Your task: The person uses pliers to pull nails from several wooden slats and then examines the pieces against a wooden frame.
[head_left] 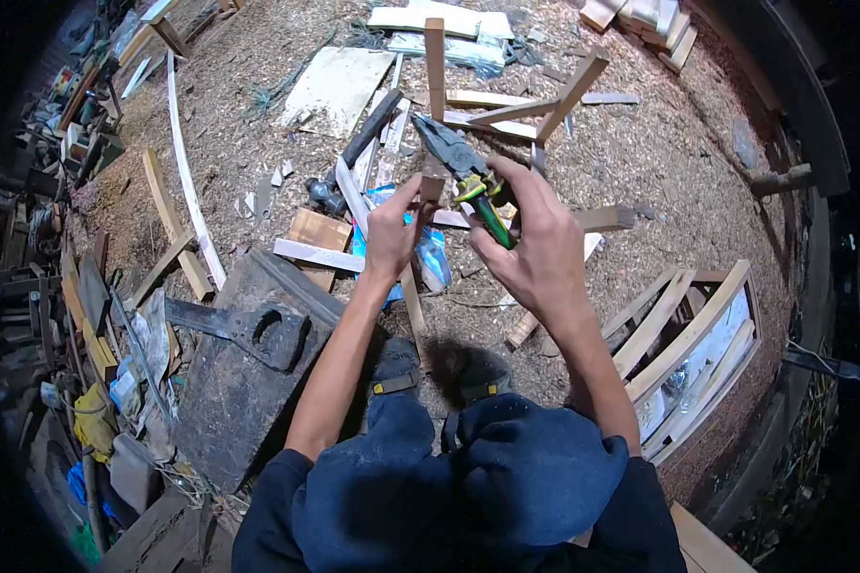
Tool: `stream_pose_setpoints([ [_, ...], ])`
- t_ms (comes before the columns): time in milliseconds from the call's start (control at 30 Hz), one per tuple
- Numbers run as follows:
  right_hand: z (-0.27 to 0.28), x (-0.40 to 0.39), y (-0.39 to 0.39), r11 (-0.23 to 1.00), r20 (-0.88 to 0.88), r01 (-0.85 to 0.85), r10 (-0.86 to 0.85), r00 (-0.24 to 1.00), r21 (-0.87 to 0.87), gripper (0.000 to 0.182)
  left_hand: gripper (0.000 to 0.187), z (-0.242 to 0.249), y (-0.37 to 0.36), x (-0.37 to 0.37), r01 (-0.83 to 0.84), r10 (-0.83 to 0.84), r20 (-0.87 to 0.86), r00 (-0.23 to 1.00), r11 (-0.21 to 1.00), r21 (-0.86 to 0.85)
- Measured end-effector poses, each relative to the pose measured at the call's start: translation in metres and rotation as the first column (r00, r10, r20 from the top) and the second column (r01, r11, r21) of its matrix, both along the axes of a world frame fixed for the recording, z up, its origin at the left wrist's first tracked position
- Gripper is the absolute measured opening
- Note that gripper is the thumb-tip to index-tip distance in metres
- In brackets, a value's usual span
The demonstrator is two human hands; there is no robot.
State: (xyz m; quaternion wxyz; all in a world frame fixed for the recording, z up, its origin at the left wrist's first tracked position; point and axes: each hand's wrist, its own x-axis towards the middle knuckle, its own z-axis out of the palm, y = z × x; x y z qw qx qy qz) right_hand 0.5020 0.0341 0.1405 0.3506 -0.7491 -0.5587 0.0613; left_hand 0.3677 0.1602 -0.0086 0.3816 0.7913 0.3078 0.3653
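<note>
My right hand (537,234) is closed around the green and yellow handles of a pair of pliers (454,153). The dark jaws point up and to the left, away from me. My left hand (392,234) grips a wooden bar (433,181) just left of the pliers, fingers wrapped round it. This bar appears to belong to a wooden frame (573,94) with legs sticking up and outward. The pliers' head overlaps the bar's upper end in this view. Part of the frame is hidden behind my hands.
A hammer (327,196) lies on the chip-covered ground beyond my left hand. To the left is a dark block (244,382) with a metal tool head (269,336) on it. Wooden slats (693,329) stand at the right; a pale board (339,91) lies farther off.
</note>
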Motion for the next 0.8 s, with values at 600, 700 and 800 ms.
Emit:
stream_pose_setpoints([
  [600, 0.022, 0.002, 0.029, 0.932, 0.176, -0.019, 0.089, 0.98, -0.363, 0.056, 0.05, 0.003, 0.003, -0.008, 0.034, -0.031, 0.028, 0.999, 0.994, -0.101],
  [700, 0.018, 0.004, 0.03, 0.938, 0.187, -0.027, 0.097, 0.978, -0.346, 0.055, 0.048, 0.01, 0.002, -0.009, 0.027, -0.027, -0.005, 1.0, 0.994, -0.102],
  [800, 0.018, 0.005, 0.033, 0.948, 0.192, -0.038, 0.103, 0.976, -0.317, 0.055, 0.043, 0.004, 0.006, -0.007, 0.044, -0.043, 0.006, 0.999, 0.993, -0.114],
])
